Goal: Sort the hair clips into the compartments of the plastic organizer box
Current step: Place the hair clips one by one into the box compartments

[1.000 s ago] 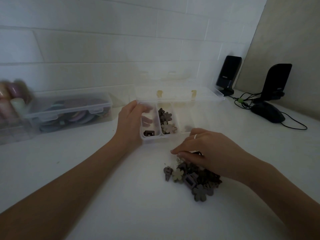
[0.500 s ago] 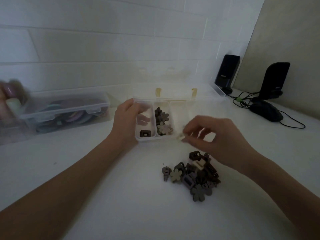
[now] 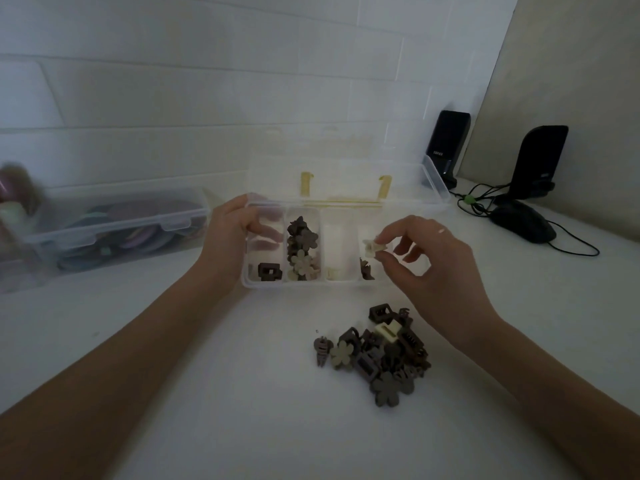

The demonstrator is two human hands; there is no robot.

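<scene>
Now, line by line, with the box as landmark.
Box: clear organizer box (image 3: 313, 284) sits on the white surface (image 3: 242, 393), lid open and leaning back toward the wall.
Left hand: left hand (image 3: 230, 244) grips the box's left end, fingers curled over the wall into the leftmost compartment.
Right hand: right hand (image 3: 433, 265) pinches a small cream clip (image 3: 370, 247) between thumb and fingertips, above the box's rightmost compartment; other fingers loosely spread.
Compartments: leftmost holds a dark square clip (image 3: 269, 271); the next holds flower clips (image 3: 303, 249); the third looks nearly bare; the rightmost shows a dark clip (image 3: 365, 270).
Pile: unsorted clips (image 3: 377, 355) lie on the surface in front of the box, below the right hand.
Left of box: closed clear case (image 3: 114, 226) of coloured discs.
Right of box: two black speakers (image 3: 446, 143), mouse (image 3: 523, 225).
</scene>
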